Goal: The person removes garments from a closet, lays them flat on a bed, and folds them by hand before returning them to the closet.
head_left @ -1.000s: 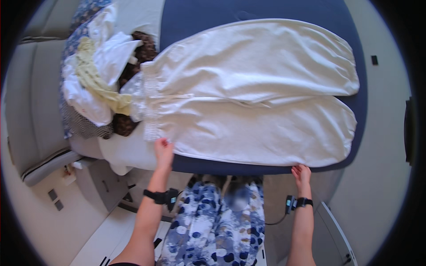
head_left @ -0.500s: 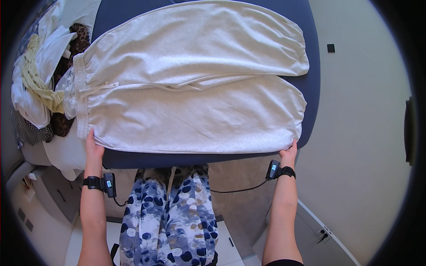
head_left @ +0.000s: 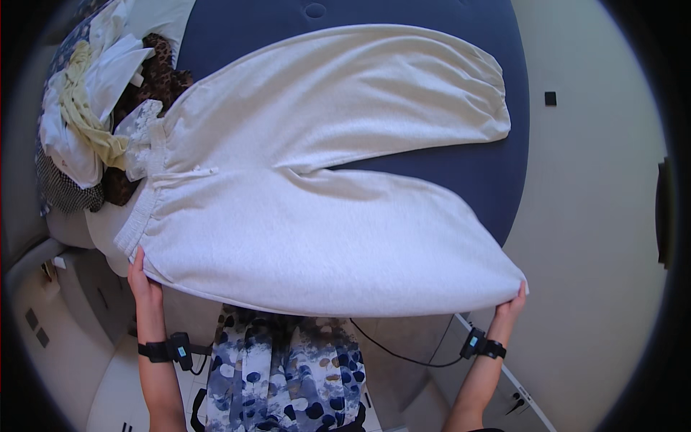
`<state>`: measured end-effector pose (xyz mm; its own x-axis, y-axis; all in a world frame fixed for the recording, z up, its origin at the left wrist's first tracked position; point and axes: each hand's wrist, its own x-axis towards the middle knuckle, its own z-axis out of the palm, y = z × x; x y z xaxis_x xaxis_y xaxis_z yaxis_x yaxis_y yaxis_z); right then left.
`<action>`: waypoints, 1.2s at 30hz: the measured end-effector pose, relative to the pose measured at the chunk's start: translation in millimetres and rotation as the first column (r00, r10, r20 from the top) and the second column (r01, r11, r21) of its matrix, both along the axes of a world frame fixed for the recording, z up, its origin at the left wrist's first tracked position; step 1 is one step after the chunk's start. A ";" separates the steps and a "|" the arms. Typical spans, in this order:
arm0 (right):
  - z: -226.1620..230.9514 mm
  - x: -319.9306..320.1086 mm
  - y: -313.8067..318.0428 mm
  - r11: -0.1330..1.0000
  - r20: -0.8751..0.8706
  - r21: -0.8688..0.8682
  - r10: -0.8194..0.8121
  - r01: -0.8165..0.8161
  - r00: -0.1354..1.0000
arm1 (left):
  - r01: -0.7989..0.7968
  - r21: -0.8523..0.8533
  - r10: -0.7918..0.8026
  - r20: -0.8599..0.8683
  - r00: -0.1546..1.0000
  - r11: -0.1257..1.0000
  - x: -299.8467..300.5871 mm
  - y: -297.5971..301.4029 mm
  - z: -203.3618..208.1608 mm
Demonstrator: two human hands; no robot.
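Observation:
A pair of cream sweatpants (head_left: 324, 237) with an elastic waistband and drawstring stretches across the dark blue bed (head_left: 425, 187). My left hand (head_left: 146, 286) grips the near side of the waistband, at the left. At the right, my right hand (head_left: 512, 301) is closed on the cuff of the near leg. Between both hands that leg is held taut and hangs out past the bed's near edge. The far leg lies flat on the bed, with a gap of blue between the legs. Fingers under the fabric are partly hidden.
Piled clothes sit at the left: a pale yellow garment (head_left: 86, 115), white ones, a leopard-print piece (head_left: 158, 79) and a checked one (head_left: 65, 191). A grey cabinet (head_left: 101, 288) stands lower left. A black cable (head_left: 403, 360) runs to the device on my right wrist.
Both hands have pulled the near leg toward me and off the bed's edge, the right hand also moving outward. The legs have spread apart, and the waistband now slants.

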<state>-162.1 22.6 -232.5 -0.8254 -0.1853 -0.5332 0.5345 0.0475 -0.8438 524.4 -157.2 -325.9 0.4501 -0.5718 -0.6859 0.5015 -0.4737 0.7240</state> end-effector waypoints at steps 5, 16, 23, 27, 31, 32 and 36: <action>29.8 -24.5 -34.6 0.987 -0.214 0.111 0.138 -0.116 0.967 | 0.022 0.008 -0.022 -0.050 0.999 1.000 2.9 -4.9 21.6; 20.3 -0.1 -293.7 0.698 -0.468 -0.171 0.563 -0.695 0.681 | 0.076 -0.478 -0.154 -0.126 0.980 0.875 1.0 -161.6 -0.2; -88.4 63.5 -244.7 0.633 0.101 0.354 0.705 -0.688 0.702 | 0.184 0.062 -0.179 -0.080 0.981 0.981 -49.7 -109.1 -54.0; -129.7 79.9 -224.4 0.691 0.217 0.498 0.486 -0.524 0.847 | 0.127 0.340 -0.041 -0.250 0.967 0.932 -47.1 -70.8 -94.1; -155.8 76.0 -238.4 0.824 0.118 0.401 0.387 -0.400 0.915 | -0.052 0.146 0.101 -0.355 0.929 0.988 -32.2 -69.1 -131.0; -157.4 66.9 -242.3 0.863 0.150 0.305 0.375 -0.404 0.915 | -0.088 0.098 0.120 -0.404 0.907 0.991 -28.5 -71.8 -142.3; -162.2 65.9 -275.2 0.971 0.209 0.024 0.226 -0.236 0.951 | -0.183 0.040 0.183 -0.416 0.891 0.982 -30.4 -99.5 -140.4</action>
<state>-96.2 -252.6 -394.7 -0.6362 -0.3279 -0.6984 0.6640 0.2282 -0.7121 494.0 -256.8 -466.3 0.2205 -0.5069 -0.8333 0.8344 -0.3445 0.4303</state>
